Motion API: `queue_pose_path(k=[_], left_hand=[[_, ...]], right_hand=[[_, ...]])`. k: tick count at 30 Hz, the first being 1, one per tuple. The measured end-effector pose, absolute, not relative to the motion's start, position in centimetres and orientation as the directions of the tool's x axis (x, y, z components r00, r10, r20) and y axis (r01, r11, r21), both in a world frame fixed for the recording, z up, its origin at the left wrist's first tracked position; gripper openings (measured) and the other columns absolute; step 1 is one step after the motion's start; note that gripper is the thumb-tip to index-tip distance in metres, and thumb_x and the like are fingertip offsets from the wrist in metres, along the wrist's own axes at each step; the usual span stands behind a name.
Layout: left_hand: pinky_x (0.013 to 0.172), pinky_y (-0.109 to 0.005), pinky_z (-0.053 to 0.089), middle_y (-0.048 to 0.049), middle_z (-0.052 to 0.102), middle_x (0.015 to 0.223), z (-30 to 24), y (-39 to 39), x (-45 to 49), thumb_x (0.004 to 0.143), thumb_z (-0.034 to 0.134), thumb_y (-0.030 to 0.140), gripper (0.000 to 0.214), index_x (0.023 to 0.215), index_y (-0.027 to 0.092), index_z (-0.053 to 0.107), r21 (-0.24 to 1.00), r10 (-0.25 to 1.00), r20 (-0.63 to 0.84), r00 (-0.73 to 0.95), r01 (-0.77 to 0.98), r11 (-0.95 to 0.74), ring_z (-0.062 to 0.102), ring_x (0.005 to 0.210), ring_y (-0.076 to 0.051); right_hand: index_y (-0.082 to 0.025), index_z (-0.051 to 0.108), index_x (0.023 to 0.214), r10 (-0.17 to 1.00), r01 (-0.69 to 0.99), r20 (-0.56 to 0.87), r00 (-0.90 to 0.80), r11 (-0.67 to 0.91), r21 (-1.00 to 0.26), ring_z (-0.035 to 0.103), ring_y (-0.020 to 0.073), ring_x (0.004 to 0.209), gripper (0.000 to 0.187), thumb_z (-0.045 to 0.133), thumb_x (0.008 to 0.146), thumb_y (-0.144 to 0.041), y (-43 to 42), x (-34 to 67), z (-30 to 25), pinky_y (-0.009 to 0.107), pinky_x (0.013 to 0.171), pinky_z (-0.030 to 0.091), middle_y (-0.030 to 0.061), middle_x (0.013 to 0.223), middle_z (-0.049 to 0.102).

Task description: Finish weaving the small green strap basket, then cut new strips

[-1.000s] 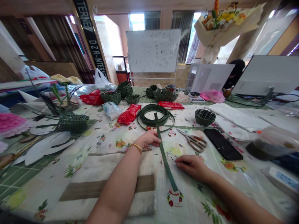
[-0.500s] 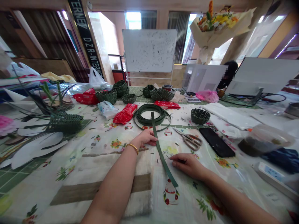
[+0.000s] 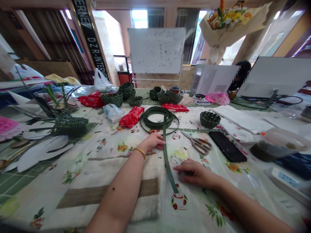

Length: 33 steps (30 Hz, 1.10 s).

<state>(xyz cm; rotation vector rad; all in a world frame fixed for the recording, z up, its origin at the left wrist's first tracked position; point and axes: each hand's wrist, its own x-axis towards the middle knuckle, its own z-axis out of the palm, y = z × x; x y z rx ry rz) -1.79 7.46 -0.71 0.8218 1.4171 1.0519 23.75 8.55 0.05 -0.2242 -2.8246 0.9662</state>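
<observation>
A flat dark green strip [image 3: 166,158] is pinched near its middle between the fingers of my left hand [image 3: 155,141]. Its far end overlaps the view of a coil of the same green strip [image 3: 146,122]; the near end curves down over the printed tablecloth [image 3: 92,181]. To the right of the strip is my right hand [image 3: 198,174], fingers loosely bent and apart, with nothing in it and a small gap to the strip. Scissors [image 3: 199,146] with brownish handles lie beyond my right hand, beside a black phone [image 3: 227,147].
A small woven green basket [image 3: 210,120] stands right of the coil, and several more sit at the back. Red packets [image 3: 132,117] lie left of the coil. A striped cloth [image 3: 121,192] is under my left forearm. At right are a plastic tub [image 3: 279,144] and a power strip [image 3: 286,181].
The strip has swung: its far end has shifted right and its near end left, so it points more straight away from me. My right hand's fingers have spread a little.
</observation>
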Motion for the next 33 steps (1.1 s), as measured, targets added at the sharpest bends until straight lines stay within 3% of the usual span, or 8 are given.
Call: queue_pose_path(k=[6, 11, 17, 23, 26, 29, 33], left_hand=[[0.055, -0.025, 0.052, 0.0031, 0.056, 0.052, -0.5, 7.4, -1.7, 0.062, 0.075, 0.004, 0.025, 0.058, 0.013, 0.051, 0.934, 0.923, -0.357, -0.141, -0.079, 0.349, 0.059, 0.048, -0.011], [0.057, -0.027, 0.053, 0.0022, 0.057, 0.052, -0.4, 7.3, -1.6, 0.061, 0.075, 0.004, 0.025, 0.059, 0.013, 0.053, 0.934, 0.923, -0.357, -0.142, -0.078, 0.349, 0.059, 0.050, -0.011], [0.052, -0.023, 0.051, 0.0018, 0.059, 0.052, -0.5, 7.0, -1.2, 0.065, 0.071, 0.003, 0.019, 0.062, 0.012, 0.054, 0.946, 0.928, -0.324, -0.183, -0.059, 0.319, 0.058, 0.048, -0.010], [0.044, -0.016, 0.042, 0.0026, 0.059, 0.050, -0.8, 6.5, -0.1, 0.071, 0.068, 0.008, 0.015, 0.067, 0.013, 0.054, 0.961, 0.935, -0.273, -0.228, -0.019, 0.276, 0.057, 0.044, -0.008], [0.043, -0.015, 0.040, 0.0034, 0.058, 0.047, -0.8, 6.7, -0.1, 0.072, 0.068, 0.011, 0.018, 0.066, 0.014, 0.052, 0.955, 0.926, -0.292, -0.240, -0.021, 0.295, 0.057, 0.043, -0.008], [0.047, -0.018, 0.045, 0.0005, 0.061, 0.049, -0.4, 6.9, -0.6, 0.077, 0.065, 0.017, 0.019, 0.064, 0.014, 0.052, 0.937, 0.915, -0.349, -0.203, -0.062, 0.343, 0.061, 0.046, -0.010], [0.055, -0.025, 0.052, -0.0064, 0.067, 0.060, 0.3, 5.6, -0.1, 0.079, 0.064, 0.029, 0.021, 0.069, 0.011, 0.058, 0.889, 0.895, -0.442, -0.056, -0.159, 0.429, 0.065, 0.052, -0.014]], right_hand=[[-0.022, 0.057, 0.125, 0.194, 0.102, 0.084, -0.977, 0.784, -0.613, 0.059, 0.0174, 0.089, 0.040, 0.058, 0.085, -0.027, 8.5, 23.9, 0.1, 0.032, 0.083, 0.043, 0.0054, 0.094, 0.067], [-0.023, 0.045, 0.136, 0.087, 0.040, 0.061, -0.994, 0.835, -0.549, 0.057, 0.0180, 0.085, 0.060, 0.064, 0.081, -0.039, 7.0, 23.8, 0.8, 0.035, 0.084, 0.040, 0.0051, 0.094, 0.066], [-0.025, 0.055, 0.127, -0.038, -0.067, 0.089, -0.995, 0.931, -0.360, 0.054, 0.0180, 0.081, 0.036, 0.043, 0.094, -0.034, 6.1, 23.2, 0.9, 0.037, 0.082, 0.037, 0.0066, 0.088, 0.064], [-0.023, 0.058, 0.121, -0.065, -0.107, 0.162, -0.985, 0.957, -0.269, 0.052, 0.0179, 0.078, 0.033, 0.048, 0.090, -0.022, 6.6, 23.2, 0.7, 0.037, 0.079, 0.037, 0.0054, 0.083, 0.063], [-0.023, 0.062, 0.111, -0.096, -0.154, 0.264, -0.960, 0.966, -0.208, 0.051, 0.0166, 0.073, 0.028, 0.047, 0.088, -0.017, 6.4, 23.1, 0.5, 0.037, 0.078, 0.037, 0.0034, 0.076, 0.063], [-0.021, 0.063, 0.105, -0.033, -0.111, 0.414, -0.910, 0.980, -0.165, 0.053, 0.0154, 0.070, 0.027, 0.046, 0.087, -0.012, 6.6, 23.1, 0.2, 0.036, 0.076, 0.038, 0.0032, 0.074, 0.064], [-0.020, 0.058, 0.109, 0.104, -0.014, 0.560, -0.822, 0.979, -0.202, 0.058, 0.0158, 0.074, 0.030, 0.045, 0.085, -0.007, 7.6, 23.4, 0.0, 0.034, 0.073, 0.041, 0.0045, 0.083, 0.068]])
